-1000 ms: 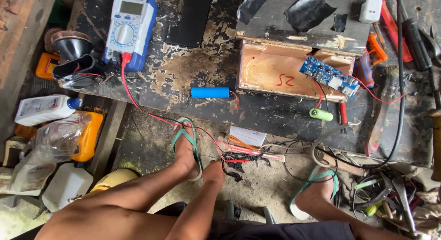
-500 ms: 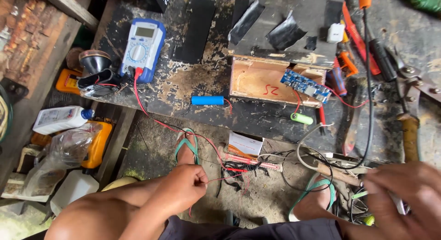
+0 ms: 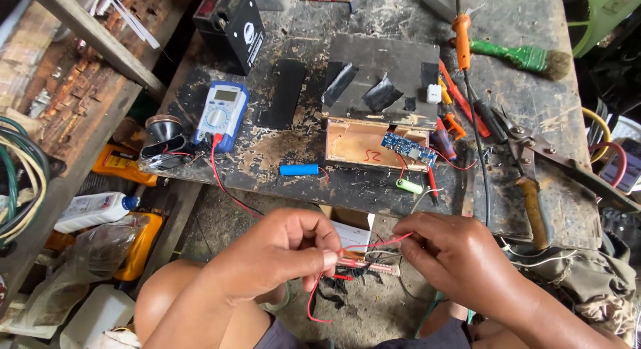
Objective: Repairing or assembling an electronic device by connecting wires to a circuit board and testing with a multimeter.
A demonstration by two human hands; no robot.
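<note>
A thin red wire (image 3: pixel 364 245) stretches between both hands, below the near edge of the workbench (image 3: pixel 534 109). The left hand (image 3: pixel 280 255) pinches its left end between thumb and forefinger, the loose tail curling down; the right hand (image 3: pixel 454 255) pinches the right end. Farther off lie a blue battery cell (image 3: pixel 299 169) and a multimeter (image 3: pixel 222 113).

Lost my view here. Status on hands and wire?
Left hand and right hand both pinch the red wire, stretched between them. Nothing in the way.
</note>
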